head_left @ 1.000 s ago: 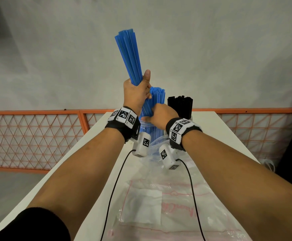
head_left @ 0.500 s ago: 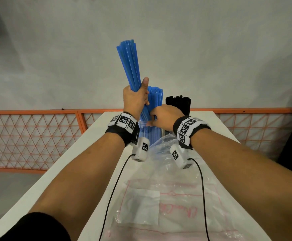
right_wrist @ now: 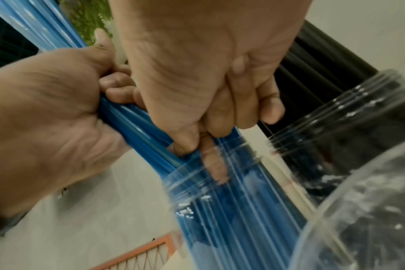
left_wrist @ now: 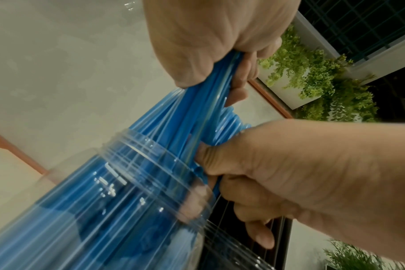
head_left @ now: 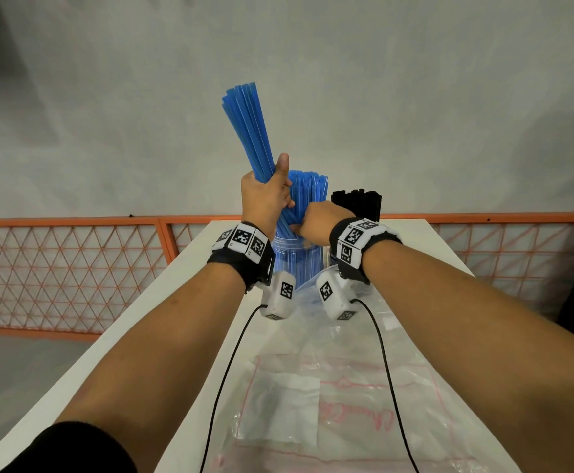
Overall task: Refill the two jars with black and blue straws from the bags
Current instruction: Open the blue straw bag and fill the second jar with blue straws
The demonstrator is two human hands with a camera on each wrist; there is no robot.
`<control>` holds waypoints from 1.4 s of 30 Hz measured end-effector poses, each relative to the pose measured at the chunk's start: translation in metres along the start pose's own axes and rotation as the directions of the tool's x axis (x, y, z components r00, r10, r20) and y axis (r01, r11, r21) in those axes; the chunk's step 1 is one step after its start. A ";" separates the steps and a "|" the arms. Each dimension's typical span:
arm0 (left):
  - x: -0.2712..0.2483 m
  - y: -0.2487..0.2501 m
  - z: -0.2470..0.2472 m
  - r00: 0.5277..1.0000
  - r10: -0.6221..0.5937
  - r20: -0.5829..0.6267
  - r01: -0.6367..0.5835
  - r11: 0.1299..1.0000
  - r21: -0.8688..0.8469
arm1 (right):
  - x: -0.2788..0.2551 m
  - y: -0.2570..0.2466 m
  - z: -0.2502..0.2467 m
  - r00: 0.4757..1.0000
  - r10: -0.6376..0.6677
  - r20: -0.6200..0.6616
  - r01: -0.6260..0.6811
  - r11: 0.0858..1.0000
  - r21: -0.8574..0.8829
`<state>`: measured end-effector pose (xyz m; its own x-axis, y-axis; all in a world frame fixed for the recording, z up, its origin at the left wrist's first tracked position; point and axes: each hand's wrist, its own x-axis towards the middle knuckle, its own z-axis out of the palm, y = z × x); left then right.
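Nearest on the white surface (head_left: 190, 278) lies a clear plastic bag (head_left: 330, 397) with pink markings, flat and crumpled between the two forearms. Beyond it stands the clear jar of blue straws (head_left: 299, 264), and just to its right the jar of black straws (head_left: 357, 203), whose straw tops rise behind the right wrist. The left hand (head_left: 265, 199) has its grip wrapped tight round a bundle of blue straws (head_left: 248, 131), thumb up along them; the bundle leans left at the top, and its lower ends reach into the mouth of the blue jar. The right hand (head_left: 316, 221) has its grip curled round the blue straws already standing in that jar, fingers at the rim, touching the left hand's fingers. Far behind run an orange mesh fence (head_left: 74, 268) and a grey wall (head_left: 415, 97).
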<state>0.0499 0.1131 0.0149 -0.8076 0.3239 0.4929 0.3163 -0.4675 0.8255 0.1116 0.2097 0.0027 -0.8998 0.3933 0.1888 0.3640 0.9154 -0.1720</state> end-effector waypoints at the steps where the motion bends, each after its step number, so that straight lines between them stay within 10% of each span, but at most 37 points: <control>1: 0.000 0.000 0.000 1.000 0.001 0.003 -0.001 1.000 0.010 | 0.001 -0.002 -0.001 1.000 0.006 0.006 -0.006 1.000 -0.025; 9: 0.000 -0.004 0.002 0.999 -0.027 0.043 0.024 0.996 0.082 | -0.006 -0.014 -0.003 0.999 -0.015 -0.050 0.005 0.980 -0.197; 15: 0.003 -0.006 0.007 0.999 -0.029 0.043 0.024 0.992 0.124 | -0.004 -0.012 -0.015 0.975 -0.041 0.219 0.089 0.972 -0.217; 23: -0.003 -0.016 0.010 0.999 -0.040 0.014 0.038 0.991 0.130 | -0.014 0.001 -0.001 0.983 -0.144 -0.114 0.132 0.986 -0.102; 42: 0.002 0.001 0.014 0.999 -0.022 0.040 0.017 0.991 0.132 | -0.007 -0.010 0.034 0.931 -0.052 -0.361 0.045 0.999 -0.027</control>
<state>0.0555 0.1245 0.0201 -0.7940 0.3665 0.4850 0.3657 -0.3494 0.8627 0.1060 0.1949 -0.0298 -0.7699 0.3499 0.5337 0.3292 0.9342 -0.1375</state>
